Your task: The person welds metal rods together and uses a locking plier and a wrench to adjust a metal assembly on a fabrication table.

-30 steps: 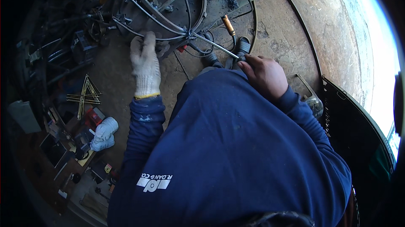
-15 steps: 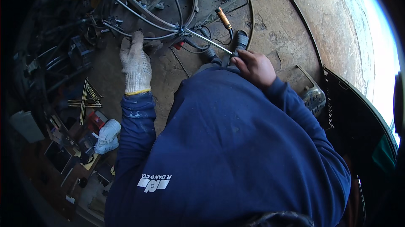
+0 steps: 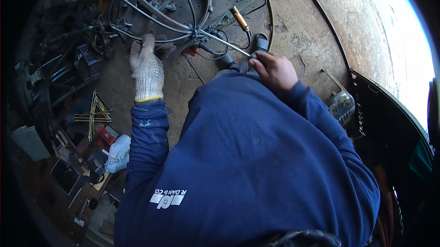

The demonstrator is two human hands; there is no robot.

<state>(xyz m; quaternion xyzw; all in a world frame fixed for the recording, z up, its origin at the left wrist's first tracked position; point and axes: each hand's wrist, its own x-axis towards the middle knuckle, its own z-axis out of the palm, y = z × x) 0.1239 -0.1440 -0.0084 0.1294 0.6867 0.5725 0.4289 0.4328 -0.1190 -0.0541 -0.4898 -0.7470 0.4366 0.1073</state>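
My left hand (image 3: 148, 66), in a pale knitted glove with a yellow cuff, lies against the lower curved rod of a round metal frame (image 3: 195, 31). Its fingertips go behind that rod, and I cannot tell how firmly they close on it. From the joint where the frame's rods meet, a straight shiny metal rod (image 3: 224, 43) slants toward my body. My bare right hand (image 3: 277, 72) is closed around the near end of this rod, hiding its tip. Whether the rod is fixed to the frame cannot be made out.
An orange cylindrical handle (image 3: 239, 18) with a black cable lies beyond the rod. Thin yellowish rods (image 3: 93, 114) lie crossed at left, above a white bundle (image 3: 119, 153). A perforated metal piece (image 3: 341, 107) stands at right. Dark metal clutter fills the far left.
The view has shifted slightly. Both hands keep their places on the frame and the shiny rod, with the right hand a touch further left in the picture.
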